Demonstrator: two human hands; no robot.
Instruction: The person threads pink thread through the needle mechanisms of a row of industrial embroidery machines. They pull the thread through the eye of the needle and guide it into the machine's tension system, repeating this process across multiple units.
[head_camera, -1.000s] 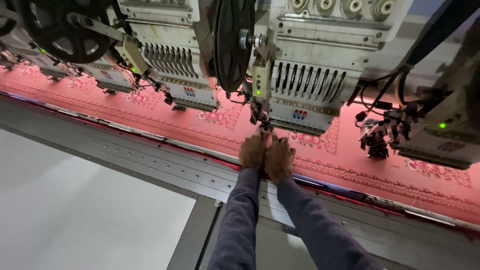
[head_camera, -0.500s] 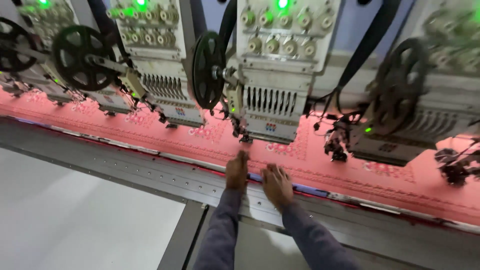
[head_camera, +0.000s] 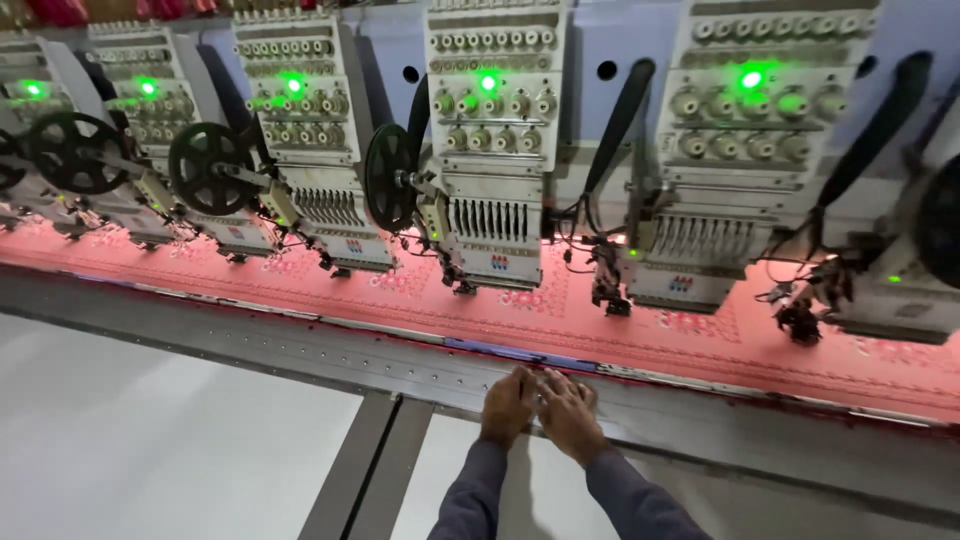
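My left hand and my right hand rest side by side on the grey metal frame rail in front of a long pink fabric. Both lie flat, fingers slightly spread, with nothing held. The fabric carries small embroidered flower motifs. Directly above my hands stands a white embroidery head with a row of needles and a black wheel at its left side. My sleeves are dark blue-grey.
Several more embroidery heads stand in a row left and right, each with green lights and knobs. A white table top lies below the rail, split by a grey divider.
My hands have pulled back from the pink fabric under the needle head down onto the grey rail. The view has tilted up and shows more of the machine heads.
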